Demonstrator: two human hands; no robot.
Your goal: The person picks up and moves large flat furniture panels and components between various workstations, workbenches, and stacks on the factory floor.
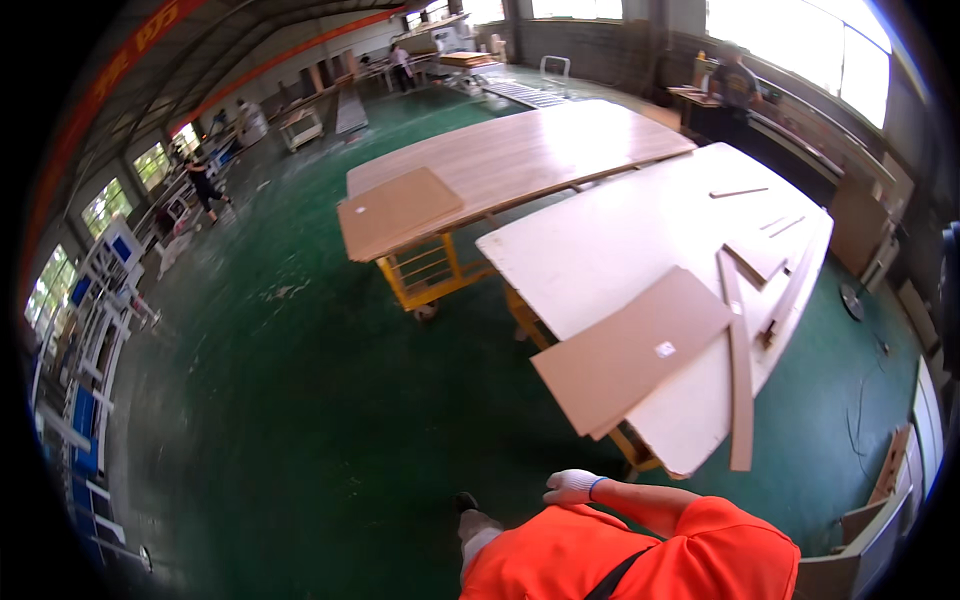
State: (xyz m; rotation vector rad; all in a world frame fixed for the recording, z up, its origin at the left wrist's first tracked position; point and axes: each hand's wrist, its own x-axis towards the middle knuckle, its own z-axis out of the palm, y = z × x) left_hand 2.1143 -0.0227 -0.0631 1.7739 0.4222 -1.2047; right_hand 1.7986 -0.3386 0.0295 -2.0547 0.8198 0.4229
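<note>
My right hand (572, 486), in a white knit glove with a blue cuff edge, is held in front of my orange shirt. Its fingers look loosely curled, and nothing shows in them. Nearest to it is the close corner of a large white board (690, 440) on a yellow wheeled cart. Brown rectangular panels (635, 345) lie stacked on that board, the top one bearing a small white label. Alongside them rests a long narrow brown strip (738, 390), its near end jutting past the board's edge. My left hand is out of the picture.
A second yellow cart (420, 275) carries a wood-grain board (530, 145) with brown panels (400, 210) at its left end. Machinery (95, 350) lines the left side. A person (735, 85) stands at the far right bench; others are farther back. Boards lean at lower right.
</note>
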